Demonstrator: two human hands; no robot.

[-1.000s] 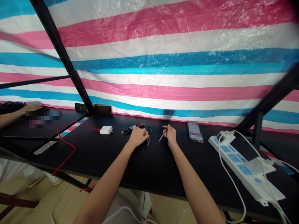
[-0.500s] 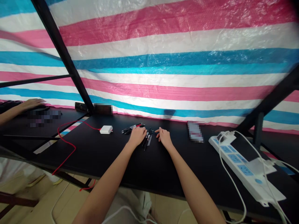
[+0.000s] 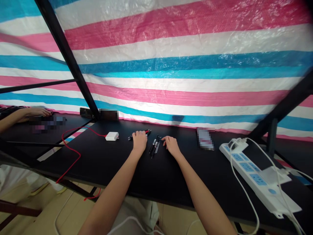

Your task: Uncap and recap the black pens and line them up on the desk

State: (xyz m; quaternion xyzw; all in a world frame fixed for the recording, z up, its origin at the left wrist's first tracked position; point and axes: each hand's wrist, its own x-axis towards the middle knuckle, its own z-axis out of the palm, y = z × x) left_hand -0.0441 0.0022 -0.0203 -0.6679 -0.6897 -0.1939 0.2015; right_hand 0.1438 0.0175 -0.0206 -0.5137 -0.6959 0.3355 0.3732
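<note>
Mid-frame, the pens (image 3: pixel 154 148) slant steeply up-right; my right hand (image 3: pixel 171 145) curls half-open beside them. My left hand (image 3: pixel 140 141) covers a second bunch (image 3: pixel 148 132), grip unclear.

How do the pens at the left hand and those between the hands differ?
The left pen group is partly covered by the left hand; the middle pen group lies uncovered. The left pen group runs more sideways, the middle pen group more lengthwise. Both lie on the black table.
</note>
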